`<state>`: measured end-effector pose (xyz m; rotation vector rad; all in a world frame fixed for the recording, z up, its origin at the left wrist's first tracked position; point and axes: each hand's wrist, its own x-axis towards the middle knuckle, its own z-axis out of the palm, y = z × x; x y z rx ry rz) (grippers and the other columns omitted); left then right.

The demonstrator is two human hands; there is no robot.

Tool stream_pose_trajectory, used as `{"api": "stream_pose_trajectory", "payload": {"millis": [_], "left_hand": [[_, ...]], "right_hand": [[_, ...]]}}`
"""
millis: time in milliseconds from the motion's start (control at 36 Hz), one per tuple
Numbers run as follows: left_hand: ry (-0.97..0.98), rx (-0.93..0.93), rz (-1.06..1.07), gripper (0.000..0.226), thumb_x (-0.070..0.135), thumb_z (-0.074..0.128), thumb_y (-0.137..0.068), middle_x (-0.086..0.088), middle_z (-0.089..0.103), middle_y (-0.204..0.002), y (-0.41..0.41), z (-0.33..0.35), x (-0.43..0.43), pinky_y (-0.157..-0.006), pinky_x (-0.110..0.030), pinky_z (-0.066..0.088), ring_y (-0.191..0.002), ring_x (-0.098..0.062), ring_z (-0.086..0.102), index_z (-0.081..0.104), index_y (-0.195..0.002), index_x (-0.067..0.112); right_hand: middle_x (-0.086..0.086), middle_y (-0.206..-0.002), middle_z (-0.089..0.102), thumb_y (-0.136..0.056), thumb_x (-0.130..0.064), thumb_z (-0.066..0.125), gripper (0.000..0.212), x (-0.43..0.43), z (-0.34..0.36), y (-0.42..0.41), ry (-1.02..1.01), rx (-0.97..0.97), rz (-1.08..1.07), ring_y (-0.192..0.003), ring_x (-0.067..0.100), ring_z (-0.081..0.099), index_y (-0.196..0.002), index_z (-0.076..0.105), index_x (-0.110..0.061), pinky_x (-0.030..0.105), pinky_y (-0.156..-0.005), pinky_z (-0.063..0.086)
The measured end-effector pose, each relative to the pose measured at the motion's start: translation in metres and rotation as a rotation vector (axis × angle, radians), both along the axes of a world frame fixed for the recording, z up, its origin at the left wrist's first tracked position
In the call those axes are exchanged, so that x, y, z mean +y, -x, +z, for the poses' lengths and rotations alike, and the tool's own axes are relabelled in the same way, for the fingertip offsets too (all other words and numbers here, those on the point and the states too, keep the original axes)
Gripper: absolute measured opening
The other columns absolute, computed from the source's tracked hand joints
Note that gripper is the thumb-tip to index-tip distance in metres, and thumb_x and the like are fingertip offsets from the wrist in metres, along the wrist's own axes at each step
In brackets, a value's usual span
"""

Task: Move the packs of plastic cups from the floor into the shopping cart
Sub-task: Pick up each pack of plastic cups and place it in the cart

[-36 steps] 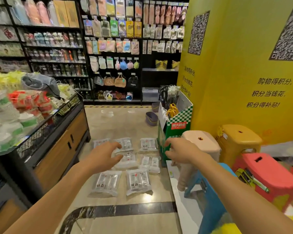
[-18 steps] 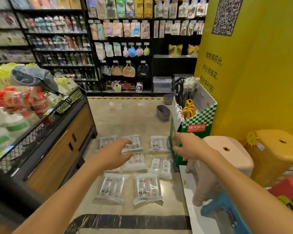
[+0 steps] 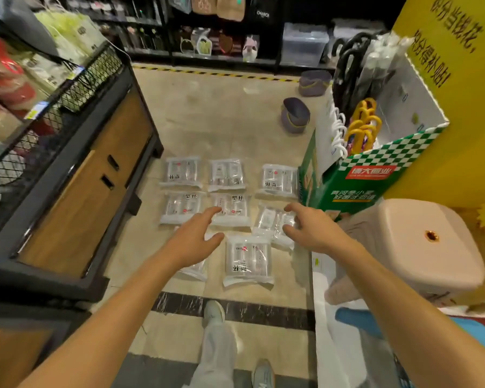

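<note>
Plainly nothing is held yet: the left hand [image 3: 192,242] and right hand [image 3: 311,228] hover empty, fingers spread, above the packs of plastic cups [image 3: 248,260], which lie flat in rows on the floor [image 3: 221,121] beside a green carton [image 3: 347,191]. The packs look light, slippery and crushable, so a pinch at the sealed edge seems safest.

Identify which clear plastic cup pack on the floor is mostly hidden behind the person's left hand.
The front-left clear plastic pack: only its lower edge shows past the left hand. Its neighbour, the front-right pack, lies fully in view.
</note>
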<state>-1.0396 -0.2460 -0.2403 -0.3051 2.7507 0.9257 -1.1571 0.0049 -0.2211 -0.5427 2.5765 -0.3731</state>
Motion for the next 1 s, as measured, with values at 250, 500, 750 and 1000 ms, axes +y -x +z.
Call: {"api": "stream_pose_trajectory", "payload": {"millis": [250,500,750,1000], "left_hand": [[-0.119,-0.172,0.012,0.066,0.041,0.053,-0.095,-0.007,0.041,-0.146,0.085,-0.137,-0.051,-0.105,-0.046,0.042,-0.128,-0.025,0.048,0.017,-0.150,0.043],[-0.201,-0.326,0.008,0.067,0.036,0.053,-0.096,-0.007,0.035,-0.149,0.136,-0.334,-0.071,-0.107,-0.040,0.039,-0.129,-0.023,0.044,0.015,-0.151,0.041],[-0.212,-0.358,0.069,0.072,0.034,0.054,-0.096,-0.001,0.028,-0.155,0.158,-0.577,-0.072,-0.114,-0.034,0.027,-0.141,-0.018,0.030,0.010,-0.152,0.045],[-0.262,-0.413,0.058,0.075,0.049,0.050,-0.095,-0.014,0.016,-0.159,0.174,-0.764,-0.057,-0.116,-0.051,0.025,-0.146,-0.031,0.020,-0.007,-0.142,0.064]], "right_hand": [[0.010,-0.148,0.053,-0.100,-0.044,0.056,0.066,-0.037,-0.130,0.071,0.003,-0.175,-0.101,-0.131,0.030,0.054,-0.158,0.029,-0.029,0.042,-0.104,0.046],[0.009,-0.159,0.041,-0.101,-0.038,0.057,0.067,-0.052,-0.343,0.127,0.014,-0.333,-0.121,-0.139,0.031,0.048,-0.160,0.025,-0.030,0.041,-0.109,0.043],[0.021,-0.151,0.042,-0.101,-0.043,0.055,0.074,-0.041,-0.608,0.151,-0.030,-0.438,-0.154,-0.140,0.036,0.042,-0.161,0.013,-0.043,0.046,-0.114,0.038],[0.021,-0.169,0.006,-0.092,-0.066,0.053,0.084,-0.013,-0.783,0.168,-0.019,-0.485,-0.173,-0.147,0.040,0.038,-0.153,-0.004,-0.064,0.051,-0.114,0.040]]}}
